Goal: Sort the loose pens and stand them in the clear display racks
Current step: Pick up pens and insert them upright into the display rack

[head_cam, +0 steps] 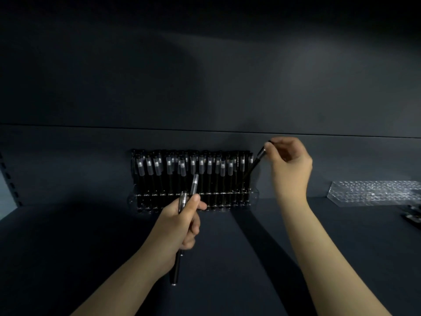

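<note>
Now the clear rack [255, 194] on the shelf [91, 247] stands packed with capped black pens [169, 169]; the right hand [290, 166] pinches one pen [259, 156], tilted at its right end, while the left hand [174, 228] has its grip curled round two pens [177, 267].

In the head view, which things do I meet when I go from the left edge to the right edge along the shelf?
slotted upright → full pen rack → right hand pinching a pen → empty clear rack. The left hand, holding two pens, overlaps the full rack, so it is omitted.
</note>
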A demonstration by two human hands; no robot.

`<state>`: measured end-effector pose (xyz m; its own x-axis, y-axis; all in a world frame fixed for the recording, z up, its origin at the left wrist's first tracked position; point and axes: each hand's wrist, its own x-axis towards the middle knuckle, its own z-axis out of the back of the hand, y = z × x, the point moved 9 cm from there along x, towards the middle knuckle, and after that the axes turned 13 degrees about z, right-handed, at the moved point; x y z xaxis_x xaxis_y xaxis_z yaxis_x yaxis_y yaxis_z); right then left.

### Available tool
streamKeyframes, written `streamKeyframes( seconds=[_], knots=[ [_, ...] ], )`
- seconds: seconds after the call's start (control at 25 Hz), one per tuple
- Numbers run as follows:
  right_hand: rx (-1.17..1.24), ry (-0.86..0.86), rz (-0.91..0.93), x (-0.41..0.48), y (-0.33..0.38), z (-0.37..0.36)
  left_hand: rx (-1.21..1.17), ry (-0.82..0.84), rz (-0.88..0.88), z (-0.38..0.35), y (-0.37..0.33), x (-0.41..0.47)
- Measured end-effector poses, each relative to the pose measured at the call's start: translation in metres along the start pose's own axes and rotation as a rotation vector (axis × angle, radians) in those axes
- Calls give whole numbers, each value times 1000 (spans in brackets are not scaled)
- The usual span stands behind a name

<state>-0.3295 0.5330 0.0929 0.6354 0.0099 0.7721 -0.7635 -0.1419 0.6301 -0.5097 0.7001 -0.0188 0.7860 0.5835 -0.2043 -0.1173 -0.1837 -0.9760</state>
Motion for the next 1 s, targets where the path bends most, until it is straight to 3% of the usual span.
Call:
streamKeyframes(
  seconds=[0.2,0.48,0.8,1.0],
  knots=[
    [-124,60,130,-5,10,-7,19,71,44,-10,5,-3],
    [-119,29,149,-5,14,-4,-11,90,62,-9,4,-1],
    [-283,430,274,-24,-3,-49,22,97,-10,-10,1,-5],
    [-228,430,335,-28,24,-54,-41,60,-63,-2,-6,-2]
  ],
)
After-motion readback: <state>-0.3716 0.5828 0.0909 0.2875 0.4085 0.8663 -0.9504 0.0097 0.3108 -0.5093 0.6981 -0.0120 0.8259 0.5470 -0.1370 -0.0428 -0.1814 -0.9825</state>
